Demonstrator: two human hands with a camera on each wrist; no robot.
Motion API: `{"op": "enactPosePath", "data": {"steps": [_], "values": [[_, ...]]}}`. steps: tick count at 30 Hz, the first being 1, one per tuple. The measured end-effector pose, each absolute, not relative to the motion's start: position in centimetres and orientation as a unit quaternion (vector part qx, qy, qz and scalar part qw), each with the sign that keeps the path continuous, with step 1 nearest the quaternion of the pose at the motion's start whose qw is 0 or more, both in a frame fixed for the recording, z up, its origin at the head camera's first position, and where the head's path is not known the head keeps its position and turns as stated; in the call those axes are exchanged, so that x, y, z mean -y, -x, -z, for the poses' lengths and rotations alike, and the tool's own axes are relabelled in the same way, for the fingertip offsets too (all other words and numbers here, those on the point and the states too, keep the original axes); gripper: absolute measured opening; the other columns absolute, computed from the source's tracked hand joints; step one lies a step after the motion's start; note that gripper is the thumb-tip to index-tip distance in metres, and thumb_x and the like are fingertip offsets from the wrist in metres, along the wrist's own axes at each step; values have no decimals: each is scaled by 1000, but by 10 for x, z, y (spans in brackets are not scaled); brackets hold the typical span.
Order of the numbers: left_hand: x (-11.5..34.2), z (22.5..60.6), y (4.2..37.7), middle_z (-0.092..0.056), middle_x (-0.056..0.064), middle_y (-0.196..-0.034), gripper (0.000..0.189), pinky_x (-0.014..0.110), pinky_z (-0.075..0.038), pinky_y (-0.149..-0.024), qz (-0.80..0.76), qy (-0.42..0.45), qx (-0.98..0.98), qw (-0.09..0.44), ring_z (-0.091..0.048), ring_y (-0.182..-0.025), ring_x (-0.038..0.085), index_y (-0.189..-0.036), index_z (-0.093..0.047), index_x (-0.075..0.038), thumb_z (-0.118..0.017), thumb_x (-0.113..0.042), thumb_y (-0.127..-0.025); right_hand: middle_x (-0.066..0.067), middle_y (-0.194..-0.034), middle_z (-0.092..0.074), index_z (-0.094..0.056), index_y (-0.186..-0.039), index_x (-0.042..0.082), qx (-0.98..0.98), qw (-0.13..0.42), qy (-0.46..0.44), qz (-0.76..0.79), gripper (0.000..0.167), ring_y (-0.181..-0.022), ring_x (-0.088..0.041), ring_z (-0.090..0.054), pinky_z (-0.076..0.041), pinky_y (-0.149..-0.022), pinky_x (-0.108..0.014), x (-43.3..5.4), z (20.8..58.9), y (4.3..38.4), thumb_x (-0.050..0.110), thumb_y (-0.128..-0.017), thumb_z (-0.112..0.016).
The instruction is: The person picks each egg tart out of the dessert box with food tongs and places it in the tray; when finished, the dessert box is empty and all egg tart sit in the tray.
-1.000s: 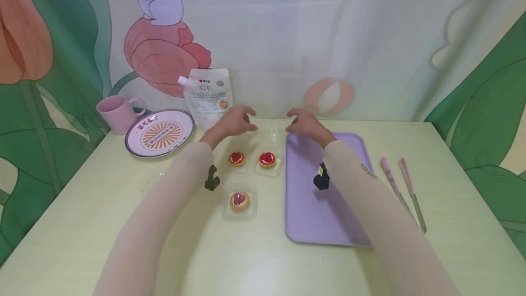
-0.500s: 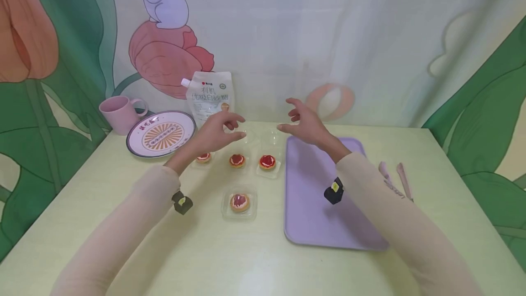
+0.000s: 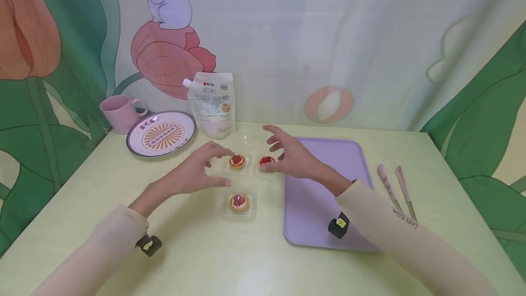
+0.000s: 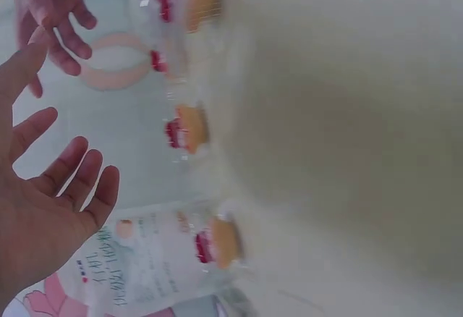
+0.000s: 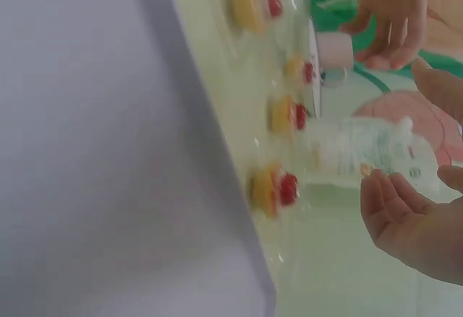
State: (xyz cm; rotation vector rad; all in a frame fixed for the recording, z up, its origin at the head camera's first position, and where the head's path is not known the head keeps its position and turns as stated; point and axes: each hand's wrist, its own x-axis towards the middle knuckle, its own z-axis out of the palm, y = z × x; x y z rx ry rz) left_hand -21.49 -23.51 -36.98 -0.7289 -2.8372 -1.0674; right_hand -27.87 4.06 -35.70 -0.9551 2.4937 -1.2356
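Note:
My left hand (image 3: 191,170) hovers over the left side of the group of small red-topped tarts, fingers relaxed and holding nothing. Facing it, my right hand (image 3: 293,155) hangs above the right-hand tart (image 3: 267,160), its thumb overlapping it in the head view. Between the hands sits the middle tart (image 3: 236,162) on a clear plastic base. Closer to the front, another tart (image 3: 239,203) is inside a clear plastic box (image 3: 239,217). A fourth tart (image 4: 226,243) shows in the left wrist view; my left hand hides it from the head camera.
A purple tray (image 3: 320,223) lies right of the tarts, with two pink-handled knives (image 3: 389,187) beyond it. At the back left stand a white pouch (image 3: 211,104), a patterned plate (image 3: 161,134) and a pink mug (image 3: 120,114). A patterned curtain (image 3: 263,49) hangs behind the table.
Both hands have come back from the rear edge of the table toward the front, over the tarts. The left hand has moved left. The tarts, tray and knives stay in place.

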Motion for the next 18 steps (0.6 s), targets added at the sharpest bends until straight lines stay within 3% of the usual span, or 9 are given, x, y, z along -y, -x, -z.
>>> {"op": "enactPosePath", "data": {"steps": [9,18], "values": [[241,406,192,-53,11,-134,76,52,-50,-97,327,235,914,-45,-53,-123,34,-137,-55,-13,-90,-31,-72,-23,-137,-54,-28,-155,9,-831,174,376,372,99,-118,-37,-62,-57,-87,-40,-21,387,250,23,-77,-87],[235,426,183,-55,6,-130,78,47,-48,-104,304,243,920,-44,-55,-120,27,-135,-54,-14,-93,-27,-68,-18,-142,-50,-33,-154,12,-859,183,359,318,102,-124,-31,-55,-49,-101,-47,-6,407,228,27,-72,-91]]}}
